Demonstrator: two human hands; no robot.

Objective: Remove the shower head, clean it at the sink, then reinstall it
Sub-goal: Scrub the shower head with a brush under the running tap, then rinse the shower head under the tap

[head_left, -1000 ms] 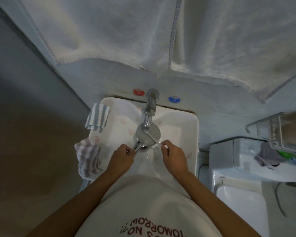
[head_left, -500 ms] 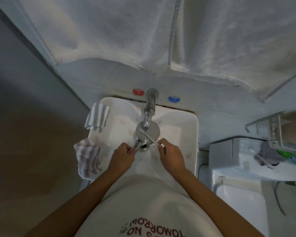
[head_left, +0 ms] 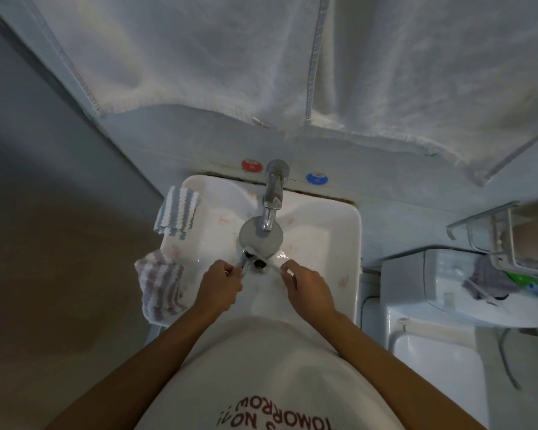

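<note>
A round chrome shower head [head_left: 261,238] lies face up in the white sink [head_left: 339,243], right under the chrome faucet [head_left: 273,193]. My left hand [head_left: 219,283] grips its handle at the near left. My right hand [head_left: 305,288] holds a white toothbrush [head_left: 269,262] whose brush end lies across the near edge of the shower head, above the drain [head_left: 257,264]. Water glistens in the basin around the head.
Two striped cloths [head_left: 177,217] [head_left: 160,287] hang over the sink's left rim. Red [head_left: 251,165] and blue [head_left: 316,178] tap knobs sit on the wall. White towels [head_left: 230,57] hang above. A toilet tank [head_left: 466,290] and a wire rack [head_left: 510,237] stand to the right.
The toothbrush has slid from the middle of the shower head's face down to its near edge, and my right hand has drawn back toward me. My left hand has stayed put.
</note>
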